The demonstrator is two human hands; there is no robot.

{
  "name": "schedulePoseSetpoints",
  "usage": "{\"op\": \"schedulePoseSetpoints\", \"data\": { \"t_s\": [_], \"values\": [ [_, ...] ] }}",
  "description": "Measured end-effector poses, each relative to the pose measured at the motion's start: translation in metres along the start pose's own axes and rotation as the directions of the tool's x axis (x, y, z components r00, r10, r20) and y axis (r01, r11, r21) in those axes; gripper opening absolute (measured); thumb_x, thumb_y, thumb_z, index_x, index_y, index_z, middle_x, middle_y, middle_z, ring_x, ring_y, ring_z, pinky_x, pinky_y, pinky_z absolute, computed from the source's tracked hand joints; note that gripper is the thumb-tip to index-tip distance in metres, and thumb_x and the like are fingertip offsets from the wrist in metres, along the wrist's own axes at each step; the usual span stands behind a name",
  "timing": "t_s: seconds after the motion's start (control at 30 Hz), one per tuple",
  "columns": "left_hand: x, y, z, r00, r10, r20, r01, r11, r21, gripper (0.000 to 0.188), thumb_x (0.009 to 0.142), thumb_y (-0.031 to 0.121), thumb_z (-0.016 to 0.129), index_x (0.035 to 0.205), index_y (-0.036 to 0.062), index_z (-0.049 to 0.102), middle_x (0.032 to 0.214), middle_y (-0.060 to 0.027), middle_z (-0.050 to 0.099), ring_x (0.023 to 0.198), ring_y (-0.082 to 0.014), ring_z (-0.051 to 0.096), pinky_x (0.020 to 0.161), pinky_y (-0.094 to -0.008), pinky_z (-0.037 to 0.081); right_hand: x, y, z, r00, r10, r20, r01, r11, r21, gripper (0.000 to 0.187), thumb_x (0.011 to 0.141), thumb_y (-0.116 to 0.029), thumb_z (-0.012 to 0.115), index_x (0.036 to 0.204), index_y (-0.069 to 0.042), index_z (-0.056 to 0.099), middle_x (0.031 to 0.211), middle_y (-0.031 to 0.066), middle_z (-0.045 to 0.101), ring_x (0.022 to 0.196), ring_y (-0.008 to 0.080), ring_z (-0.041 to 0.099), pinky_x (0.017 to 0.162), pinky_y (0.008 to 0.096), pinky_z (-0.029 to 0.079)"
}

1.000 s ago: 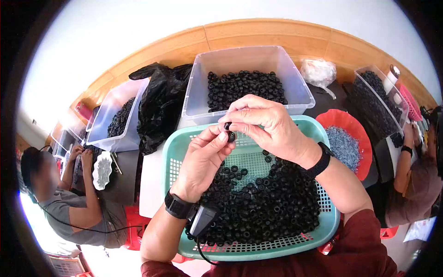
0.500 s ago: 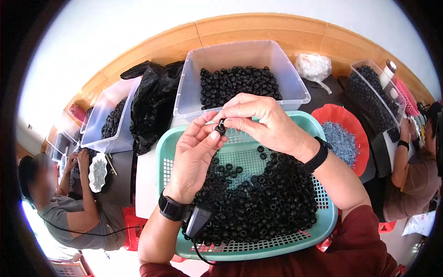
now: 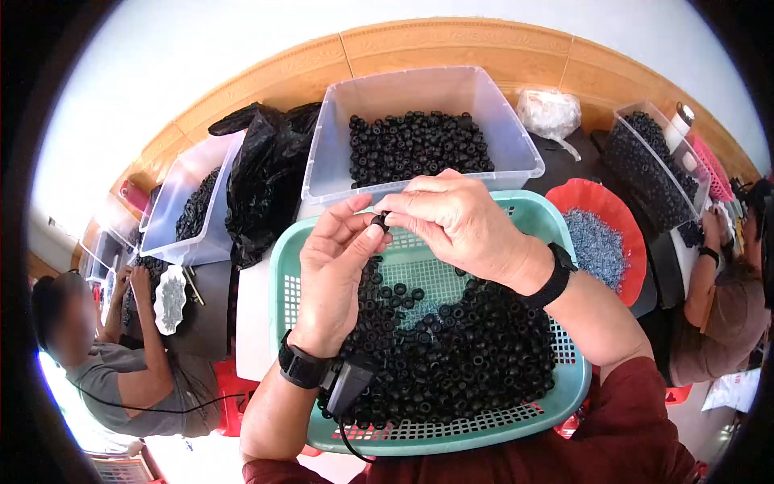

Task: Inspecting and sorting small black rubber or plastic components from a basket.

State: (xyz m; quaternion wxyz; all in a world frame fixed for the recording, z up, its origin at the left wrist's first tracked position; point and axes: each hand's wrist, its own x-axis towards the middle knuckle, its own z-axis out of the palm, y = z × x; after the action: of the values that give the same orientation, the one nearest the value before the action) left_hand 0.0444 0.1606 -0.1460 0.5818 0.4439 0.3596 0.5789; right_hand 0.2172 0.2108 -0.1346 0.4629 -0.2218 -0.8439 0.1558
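My left hand [image 3: 334, 270] and my right hand [image 3: 455, 222] meet over the far edge of a teal perforated basket [image 3: 548, 218]. Between the fingertips of both hands is one small black ring [image 3: 380, 219]. A pile of the same black rings [image 3: 451, 355] fills the basket's near half. Just behind my hands stands a clear plastic bin [image 3: 516, 153] partly filled with black rings [image 3: 415, 145]. Each wrist wears a black band, and a small black device with a cable hangs from the left one.
A red bowl [image 3: 597, 202] of small silvery parts sits to the right. A black plastic bag [image 3: 262, 181] and another clear bin [image 3: 173, 218] of rings lie to the left. Other people work at far left [image 3: 105, 347] and far right [image 3: 721, 298].
Both hands stay together holding the ring; they have shifted slightly down and toward the basket, with the view tilting a little.
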Motion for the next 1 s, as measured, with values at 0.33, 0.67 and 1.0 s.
{"op": "schedulePoseSetpoints", "data": {
  "t_s": [0.33,0.67,1.0],
  "values": [
    [-0.001,-0.011,-0.008,0.992,-0.118,-0.044,0.110,0.981,-0.160,0.030,0.091,0.004,0.050,0.121,0.0018,0.050,0.113,-0.0054,0.057,0.096,-0.0116,0.055,0.089,-0.0280,0.044,-0.007,-0.006,0.015,0.986,-0.163,0.039,0.167,0.920,-0.354,0.041,0.070,-0.015,0.072,0.107,-0.004,0.060,0.075,0.0021,0.056,0.070,0.0170,0.055,0.066,0.0309,0.040],
    [-0.002,-0.004,-0.001,0.992,-0.130,0.001,0.127,0.972,-0.197,0.031,0.089,0.010,0.057,0.119,0.0045,0.051,0.100,0.0003,0.060,0.088,-0.0067,0.051,0.080,-0.0231,0.039,-0.007,-0.005,0.013,0.968,-0.244,-0.061,0.199,0.891,-0.408,0.046,0.064,-0.017,0.076,0.106,-0.005,0.061,0.084,0.0000,0.060,0.075,0.0144,0.057,0.066,0.0307,0.039],
    [-0.005,0.004,0.002,0.995,-0.088,-0.052,0.094,0.985,0.143,0.022,0.090,0.018,0.058,0.104,0.0020,0.063,0.091,0.0010,0.063,0.080,-0.0058,0.051,0.075,-0.0214,0.039,-0.008,-0.002,0.016,0.969,-0.248,-0.020,0.212,0.864,-0.457,0.045,0.067,-0.017,0.073,0.106,-0.002,0.059,0.090,0.0007,0.060,0.078,0.0147,0.057,0.067,0.0313,0.039]
  ]
}}
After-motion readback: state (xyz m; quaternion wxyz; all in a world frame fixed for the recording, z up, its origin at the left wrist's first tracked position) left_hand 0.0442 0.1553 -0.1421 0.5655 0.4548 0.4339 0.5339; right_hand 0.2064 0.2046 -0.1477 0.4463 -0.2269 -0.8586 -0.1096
